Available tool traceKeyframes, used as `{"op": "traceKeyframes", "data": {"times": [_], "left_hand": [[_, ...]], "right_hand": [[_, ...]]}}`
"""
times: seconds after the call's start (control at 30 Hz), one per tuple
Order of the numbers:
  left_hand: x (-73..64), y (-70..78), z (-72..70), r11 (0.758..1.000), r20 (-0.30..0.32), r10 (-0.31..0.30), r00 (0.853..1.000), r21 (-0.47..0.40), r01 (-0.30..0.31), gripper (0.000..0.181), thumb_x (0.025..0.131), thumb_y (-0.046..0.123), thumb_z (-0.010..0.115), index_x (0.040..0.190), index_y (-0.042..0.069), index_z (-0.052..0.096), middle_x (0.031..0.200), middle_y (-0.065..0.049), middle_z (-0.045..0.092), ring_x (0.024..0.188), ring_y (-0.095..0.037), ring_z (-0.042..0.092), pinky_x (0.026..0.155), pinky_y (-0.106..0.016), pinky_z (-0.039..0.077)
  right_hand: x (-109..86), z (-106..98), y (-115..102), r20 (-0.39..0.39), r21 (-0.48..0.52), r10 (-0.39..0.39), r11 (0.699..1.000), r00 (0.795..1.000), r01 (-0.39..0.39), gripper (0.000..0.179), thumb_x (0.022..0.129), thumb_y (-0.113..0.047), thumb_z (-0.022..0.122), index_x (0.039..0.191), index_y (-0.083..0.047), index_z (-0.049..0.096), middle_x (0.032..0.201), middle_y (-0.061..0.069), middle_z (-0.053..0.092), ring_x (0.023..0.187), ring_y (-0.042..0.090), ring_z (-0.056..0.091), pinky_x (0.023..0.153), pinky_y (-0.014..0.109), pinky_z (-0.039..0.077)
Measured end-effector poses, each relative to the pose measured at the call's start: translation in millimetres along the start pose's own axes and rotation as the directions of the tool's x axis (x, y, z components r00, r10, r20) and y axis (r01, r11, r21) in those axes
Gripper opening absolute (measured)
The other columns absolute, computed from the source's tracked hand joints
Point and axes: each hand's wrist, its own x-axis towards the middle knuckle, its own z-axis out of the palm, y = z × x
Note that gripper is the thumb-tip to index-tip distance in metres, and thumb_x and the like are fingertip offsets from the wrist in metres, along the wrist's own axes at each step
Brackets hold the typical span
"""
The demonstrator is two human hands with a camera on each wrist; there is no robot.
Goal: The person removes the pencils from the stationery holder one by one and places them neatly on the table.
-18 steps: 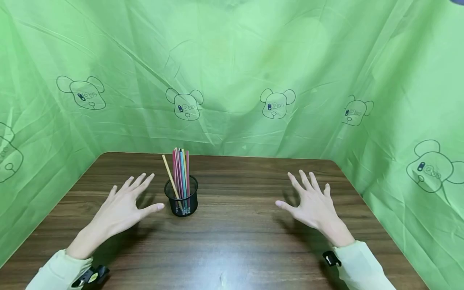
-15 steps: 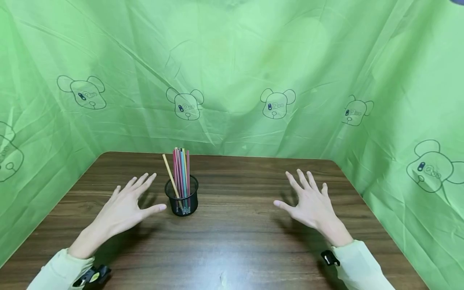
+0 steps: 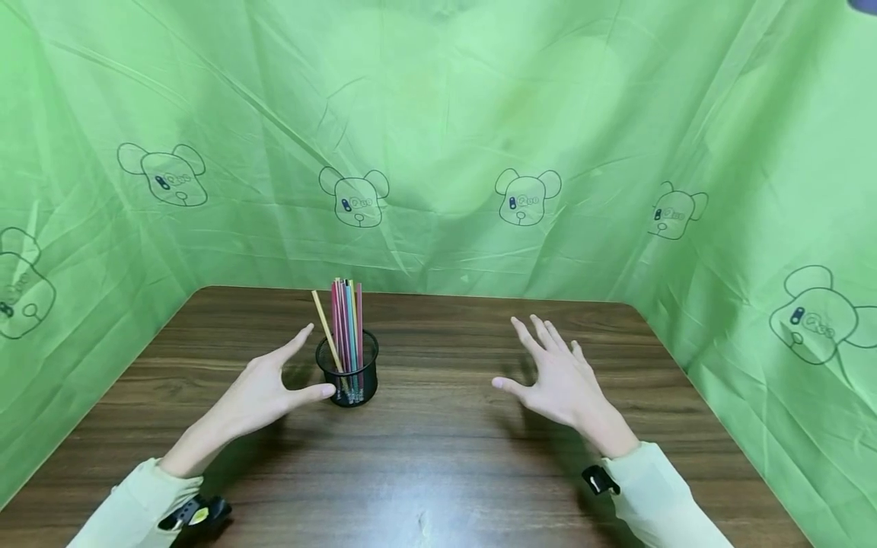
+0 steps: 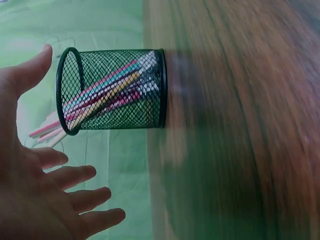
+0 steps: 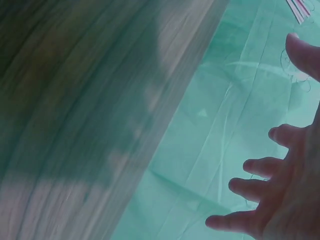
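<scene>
A black mesh pen holder (image 3: 349, 384) stands upright on the table, left of centre in the head view. Several thin coloured pencil-like sticks (image 3: 347, 327) lean in it, pink, blue, yellow and dark; their exact kind is unclear. Just left of the holder is my left hand (image 3: 263, 396), thumb and fingers spread apart around its near side. The left wrist view has the hand (image 4: 37, 185) facing the mesh holder (image 4: 112, 90), with a gap between them. My right hand (image 3: 562, 384) hovers over the table's right half, fingers spread, holding nothing.
The brown wood-grain table (image 3: 438, 457) runs back to a green curtain (image 3: 438, 152) printed with bear-head outlines. The curtain also hangs along both sides. Each sleeved wrist carries a small black camera, such as the left camera (image 3: 195, 514).
My left hand has moved right, closer to the pen holder. My right hand has moved left and slightly forward. The holder stays in place on the table.
</scene>
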Motion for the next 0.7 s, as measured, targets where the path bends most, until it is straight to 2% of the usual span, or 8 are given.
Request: {"op": "traceKeyframes", "data": {"times": [0.13,0.33,0.53,0.7], "left_hand": [[5.7,0.4,4.3,0.999,0.004,-0.004,1.0,-0.041,0.004,0.108,0.089,0.065,0.077,0.17,0.022,0.02,0.164,-0.023,0.036,0.144,-0.051,0.039,0.109,-0.069,0.037],[13.9,-1.1,8.7,0.997,-0.009,0.016,1.0,-0.082,-0.017,0.104,0.089,0.059,0.079,0.168,0.012,0.029,0.162,-0.021,0.042,0.144,-0.049,0.04,0.11,-0.067,0.038],[19.4,-1.5,9.9,0.99,0.008,0.024,1.0,-0.136,-0.022,0.104,0.089,0.054,0.082,0.165,0.004,0.032,0.164,-0.018,0.039,0.147,-0.047,0.036,0.113,-0.066,0.034],[23.6,-1.8,10.5,0.98,0.005,0.027,1.0,-0.196,-0.026,0.101,0.089,0.05,0.083,0.164,0.003,0.034,0.165,-0.016,0.039,0.15,-0.045,0.032,0.115,-0.067,0.03]], "right_hand": [[5.0,2,-11,0.007,0.033,-0.024,0.999,1.0,0.024,0.109,0.085,-0.085,0.062,0.17,-0.036,0.015,0.173,0.012,0.02,0.157,0.035,0.021,0.117,0.073,0.019],[12.8,5,-25,0.015,0.075,-0.07,0.995,0.997,0.069,0.107,0.087,-0.08,0.065,0.17,-0.037,0.014,0.175,0.006,0.017,0.158,0.031,0.018,0.116,0.071,0.025],[20.7,7,-41,0.006,0.11,-0.089,0.99,0.996,0.088,0.105,0.087,-0.077,0.067,0.169,-0.042,0.013,0.175,0.004,0.018,0.152,0.039,0.032,0.106,0.072,0.039],[26.5,7,-57,0.009,0.151,-0.102,0.983,0.995,0.1,0.103,0.088,-0.073,0.07,0.169,-0.043,0.014,0.174,0.003,0.02,0.152,0.035,0.033,0.102,0.071,0.043]]}}
